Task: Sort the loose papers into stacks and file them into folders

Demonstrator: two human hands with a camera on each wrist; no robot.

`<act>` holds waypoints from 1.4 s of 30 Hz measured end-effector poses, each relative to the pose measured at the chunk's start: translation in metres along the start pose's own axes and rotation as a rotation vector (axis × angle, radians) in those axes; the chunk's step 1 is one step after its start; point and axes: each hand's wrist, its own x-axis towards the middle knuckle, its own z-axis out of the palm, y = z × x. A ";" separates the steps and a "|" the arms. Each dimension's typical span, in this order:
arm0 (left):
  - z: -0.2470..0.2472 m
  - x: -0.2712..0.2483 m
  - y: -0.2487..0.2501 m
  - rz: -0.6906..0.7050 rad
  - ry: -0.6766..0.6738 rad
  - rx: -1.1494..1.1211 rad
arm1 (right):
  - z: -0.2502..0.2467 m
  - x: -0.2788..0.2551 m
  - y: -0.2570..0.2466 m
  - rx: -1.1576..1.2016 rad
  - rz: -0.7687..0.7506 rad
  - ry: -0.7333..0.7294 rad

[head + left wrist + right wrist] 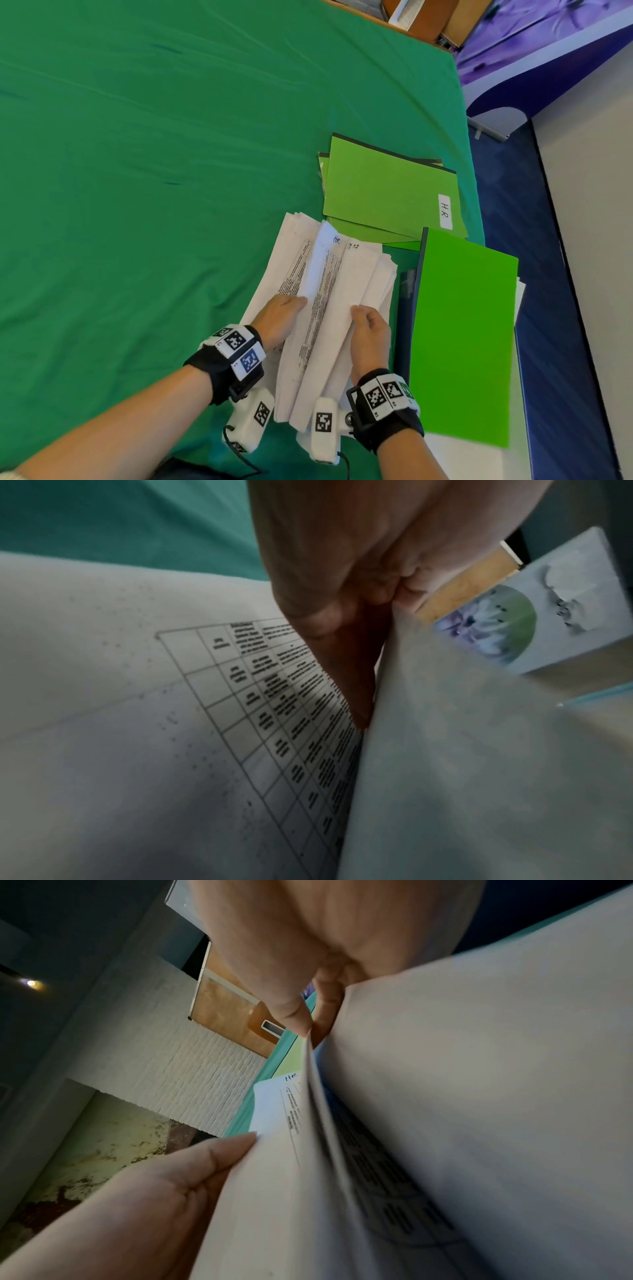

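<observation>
A fanned pile of white printed papers point(329, 308) lies on the green cloth near the front edge. One sheet is marked "HR" point(292, 1077). My left hand point(291, 308) holds the pile's left part. Its fingers point(342, 642) reach between a sheet printed with a table point(274, 723) and a lifted sheet point(479, 750), which they pinch against the thumb. My right hand point(363, 318) grips the pile's right part and pinches several sheet edges point(322, 1096) between thumb and fingers point(291, 1007). A closed green folder labelled "H.R." point(387, 192) tops a small folder stack behind the pile.
An open green folder point(462, 335) lies to the right of the pile, over white sheets point(459, 459) at the table's corner. The green cloth point(154, 171) stretches far to the left and back. The table's right edge drops to blue floor point(534, 240).
</observation>
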 end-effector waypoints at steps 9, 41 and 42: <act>0.007 0.002 0.003 -0.127 -0.065 -0.176 | -0.001 -0.003 0.001 0.047 -0.015 0.049; 0.009 -0.014 0.021 0.083 -0.284 0.122 | -0.004 -0.020 -0.006 -0.111 -0.060 -0.092; 0.011 -0.016 0.023 0.117 -0.301 0.172 | -0.004 -0.020 -0.007 -0.138 -0.084 -0.094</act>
